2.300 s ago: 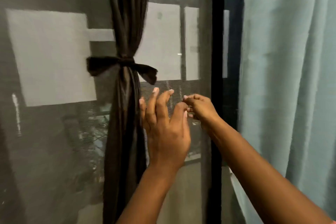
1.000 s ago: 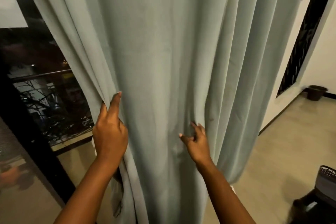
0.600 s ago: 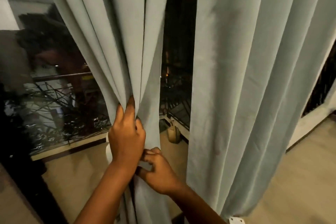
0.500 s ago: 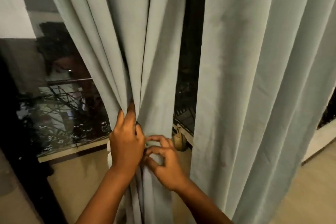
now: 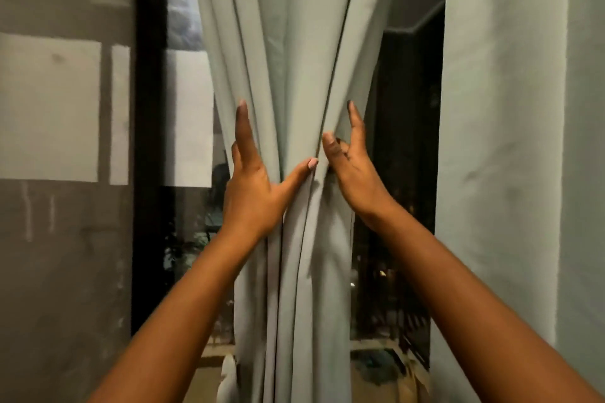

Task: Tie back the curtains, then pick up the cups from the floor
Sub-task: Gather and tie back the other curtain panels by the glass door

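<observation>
A pale grey-green curtain [image 5: 288, 42] hangs in the middle of the view, drawn together into a narrow bunch of vertical folds that is tightest at the height of the two hands and spreads out again above and below. The left hand [image 5: 252, 186] presses against the left side of the bunch with its fingers extended upward along the cloth and its thumb reaching across the front folds toward the right, so the hand is spread and cupping the gathered fabric rather than clenched. The right hand [image 5: 352, 170] meets the bunch from the right, its fingers pointing up along the right edge of the folds and its thumb pushing into the crease near the left thumb; it too is spread, squeezing the fabric between thumb and fingers. The two thumbs lie close together at the front of the gather. Both forearms rise from the near bottom corners of the view toward the centre. A second panel of the same pale fabric [image 5: 510, 141] hangs flat on the right, apart from the bunch, with dark window glass [image 5: 406, 141] showing between them. Left of the bunch stands a black window frame [image 5: 147, 141], and beyond it a grey mesh screen [image 5: 65, 271]. No cups can be seen.
</observation>
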